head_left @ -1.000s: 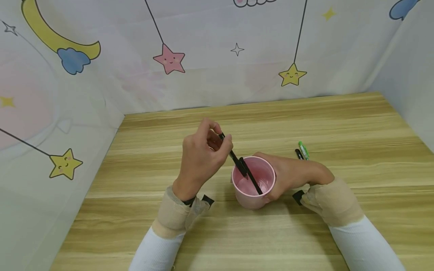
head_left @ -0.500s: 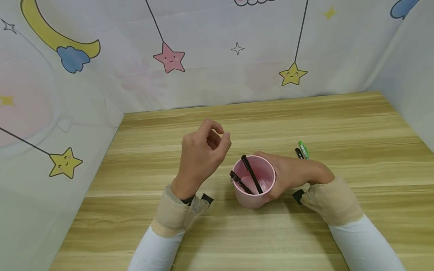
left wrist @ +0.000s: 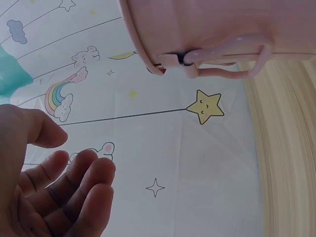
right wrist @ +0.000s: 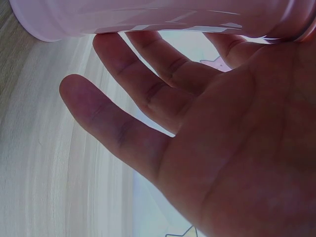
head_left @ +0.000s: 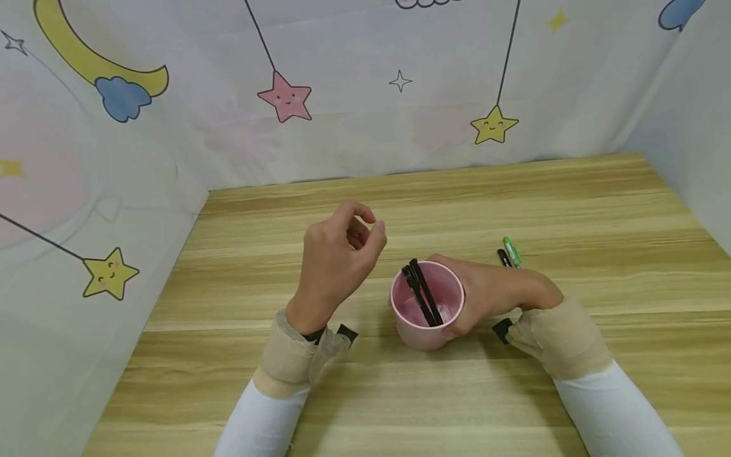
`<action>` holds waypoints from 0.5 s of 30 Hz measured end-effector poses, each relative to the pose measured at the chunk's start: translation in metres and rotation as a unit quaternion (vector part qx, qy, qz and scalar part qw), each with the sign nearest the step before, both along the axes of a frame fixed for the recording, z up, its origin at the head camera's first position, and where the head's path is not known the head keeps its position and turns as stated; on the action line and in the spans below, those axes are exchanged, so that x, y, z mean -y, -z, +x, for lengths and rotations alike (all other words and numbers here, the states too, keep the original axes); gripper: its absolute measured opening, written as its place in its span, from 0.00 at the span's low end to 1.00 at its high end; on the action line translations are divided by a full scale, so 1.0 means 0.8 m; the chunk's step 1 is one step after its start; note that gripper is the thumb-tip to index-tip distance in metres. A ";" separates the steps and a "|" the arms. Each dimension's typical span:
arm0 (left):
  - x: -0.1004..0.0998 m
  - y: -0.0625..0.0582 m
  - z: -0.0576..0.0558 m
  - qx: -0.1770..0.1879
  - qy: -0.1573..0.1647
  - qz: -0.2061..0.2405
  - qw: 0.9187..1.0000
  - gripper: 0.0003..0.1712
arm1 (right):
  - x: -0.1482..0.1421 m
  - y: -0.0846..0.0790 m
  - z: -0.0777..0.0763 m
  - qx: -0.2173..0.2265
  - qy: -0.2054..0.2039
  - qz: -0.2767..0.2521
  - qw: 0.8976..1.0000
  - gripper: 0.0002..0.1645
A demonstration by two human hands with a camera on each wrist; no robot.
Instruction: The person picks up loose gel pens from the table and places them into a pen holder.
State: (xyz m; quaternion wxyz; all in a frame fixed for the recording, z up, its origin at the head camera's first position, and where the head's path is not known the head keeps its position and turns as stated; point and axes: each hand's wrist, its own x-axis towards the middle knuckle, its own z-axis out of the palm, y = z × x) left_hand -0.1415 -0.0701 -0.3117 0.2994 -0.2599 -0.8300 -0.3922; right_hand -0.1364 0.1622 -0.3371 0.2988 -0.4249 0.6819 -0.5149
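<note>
A pink cup [head_left: 421, 339] stands on the wooden table, its mouth facing up. Two black pens, a clipped pen [head_left: 417, 296] and a slimmer pen [head_left: 426, 293], lean side by side inside it against the far rim. My right hand [head_left: 493, 293] grips the cup from the right; in the right wrist view, some fingertips [right wrist: 111, 44] touch its wall. Left of the cup and slightly above it hovers my left hand [head_left: 339, 260], fingers loosely curled with nothing between them. The left wrist view shows a handle [left wrist: 237, 57] on the cup's side.
Beyond my right hand, a green pen [head_left: 512, 252] and a black pen [head_left: 504, 258] lie on the table [head_left: 257, 241], partly hidden by that hand. A white printed cloth [head_left: 354, 139] rises behind the table and along its sides.
My left hand has let go of the clipped black pen, which dropped into the cup and tipped over beside the other one. The left hand has drifted slightly left. My right hand stays on the cup.
</note>
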 end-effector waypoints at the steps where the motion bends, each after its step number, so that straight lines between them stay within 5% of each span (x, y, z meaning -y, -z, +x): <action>1: 0.000 0.000 0.000 0.000 0.000 -0.001 1.000 0.06 | 0.000 0.000 0.000 -0.002 -0.002 -0.002 1.000 0.44; 15: 0.006 0.002 -0.003 0.018 -0.022 -0.028 0.999 0.06 | 0.004 0.001 -0.003 -0.010 -0.034 -0.029 0.999 0.40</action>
